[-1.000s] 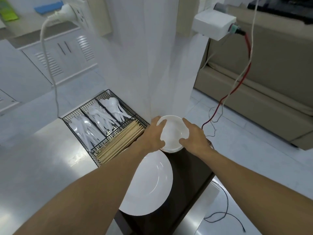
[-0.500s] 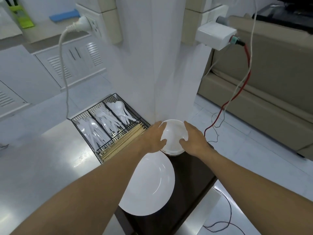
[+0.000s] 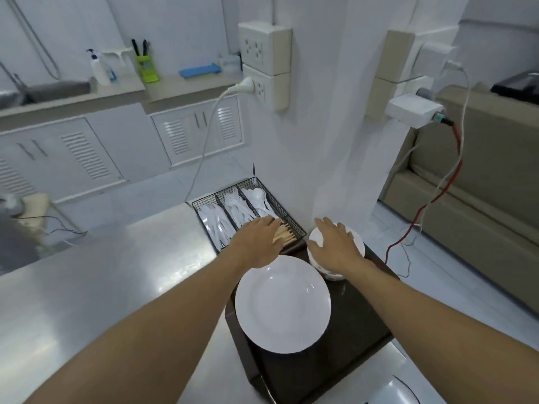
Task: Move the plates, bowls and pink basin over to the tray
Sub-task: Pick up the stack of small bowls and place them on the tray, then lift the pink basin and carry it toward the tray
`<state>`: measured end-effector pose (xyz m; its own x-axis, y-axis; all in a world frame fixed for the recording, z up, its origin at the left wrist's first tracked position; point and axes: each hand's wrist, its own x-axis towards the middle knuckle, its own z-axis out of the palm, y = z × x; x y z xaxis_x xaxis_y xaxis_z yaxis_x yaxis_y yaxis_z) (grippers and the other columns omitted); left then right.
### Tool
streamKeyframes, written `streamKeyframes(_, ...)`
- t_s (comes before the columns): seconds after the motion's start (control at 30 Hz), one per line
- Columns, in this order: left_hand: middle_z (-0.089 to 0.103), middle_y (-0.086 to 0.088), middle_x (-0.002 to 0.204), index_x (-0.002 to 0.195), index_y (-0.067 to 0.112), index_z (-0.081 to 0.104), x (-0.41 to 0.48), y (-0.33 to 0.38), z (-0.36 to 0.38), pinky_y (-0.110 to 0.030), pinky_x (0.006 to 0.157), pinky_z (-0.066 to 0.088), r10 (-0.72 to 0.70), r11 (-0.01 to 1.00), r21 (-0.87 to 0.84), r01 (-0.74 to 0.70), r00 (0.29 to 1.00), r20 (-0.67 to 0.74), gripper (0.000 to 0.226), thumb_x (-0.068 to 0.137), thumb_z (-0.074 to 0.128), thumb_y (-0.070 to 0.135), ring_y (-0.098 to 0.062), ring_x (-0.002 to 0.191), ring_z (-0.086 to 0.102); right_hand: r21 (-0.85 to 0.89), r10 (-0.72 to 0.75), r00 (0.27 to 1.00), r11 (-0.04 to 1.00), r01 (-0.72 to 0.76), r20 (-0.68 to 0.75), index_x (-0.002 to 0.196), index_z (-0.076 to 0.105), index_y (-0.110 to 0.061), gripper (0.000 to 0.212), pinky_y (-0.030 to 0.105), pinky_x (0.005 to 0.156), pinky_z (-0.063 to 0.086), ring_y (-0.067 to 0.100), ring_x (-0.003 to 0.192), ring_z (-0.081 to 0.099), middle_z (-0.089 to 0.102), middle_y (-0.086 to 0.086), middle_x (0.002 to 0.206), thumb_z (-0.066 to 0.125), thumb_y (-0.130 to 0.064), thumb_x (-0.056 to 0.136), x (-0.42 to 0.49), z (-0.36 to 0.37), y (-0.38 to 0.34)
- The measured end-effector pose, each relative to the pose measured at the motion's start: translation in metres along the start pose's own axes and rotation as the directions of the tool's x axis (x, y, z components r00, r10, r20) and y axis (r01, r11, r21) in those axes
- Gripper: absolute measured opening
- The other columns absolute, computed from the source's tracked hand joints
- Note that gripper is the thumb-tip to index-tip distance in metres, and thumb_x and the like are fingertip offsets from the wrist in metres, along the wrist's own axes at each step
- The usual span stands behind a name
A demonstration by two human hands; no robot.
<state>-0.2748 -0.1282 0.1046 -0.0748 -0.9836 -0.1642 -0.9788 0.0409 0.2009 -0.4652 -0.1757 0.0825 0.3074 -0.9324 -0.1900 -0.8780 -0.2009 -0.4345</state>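
A dark brown tray (image 3: pixel 358 322) lies at the right end of the steel counter. On it rests a large white plate (image 3: pixel 282 304), and behind the plate a small stack of white bowls (image 3: pixel 318 263) stands in the tray's far corner. My right hand (image 3: pixel 335 246) lies flat over the top of the bowls with fingers spread, not gripping. My left hand (image 3: pixel 256 240) hovers open to the left of the bowls, above the plate's far rim and the cutlery basket. No pink basin is in view.
A black wire basket (image 3: pixel 248 217) with white plastic cutlery and wooden chopsticks sits left of the tray against a white pillar (image 3: pixel 320 141). Cables (image 3: pixel 423 211) hang to the right. The steel counter (image 3: pixel 102 287) stretches left; cabinets and a sink line the far wall.
Both hands have come off the sides of the bowl stack. The left hand moved left over the basket, the right now rests on top. The camera tilted up.
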Motion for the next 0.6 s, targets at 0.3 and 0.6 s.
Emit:
streamKeyframes(0.3,0.024,-0.011,0.162,0.153,0.015,0.024,-0.096,-0.06,-0.008,-0.042,0.121,0.022,-0.252,0.966,-0.083,0.246,0.966,-0.057,0.06,0.101,0.036,0.041,-0.027,0.15,0.02,-0.046,-0.205,0.973,0.977,0.21,0.102,0.152,0.027,-0.021,0.066,0.054,0.117,0.018,0.035,0.146,0.019,0.024,0.007,0.161,0.046,-0.04,0.091,-0.022,0.035,-0.09)
streamKeyframes(0.6,0.021,-0.007,0.162,0.153,0.016,0.023,-0.206,-0.131,-0.006,-0.04,0.119,0.025,-0.498,0.862,-0.156,0.482,0.863,-0.086,0.059,0.101,0.038,0.039,-0.025,0.149,0.022,-0.033,-0.423,0.884,0.899,0.437,0.198,0.152,0.026,-0.019,0.064,0.051,0.117,0.019,0.036,0.145,0.019,0.022,0.007,0.161,0.046,-0.037,0.095,-0.055,0.088,-0.2)
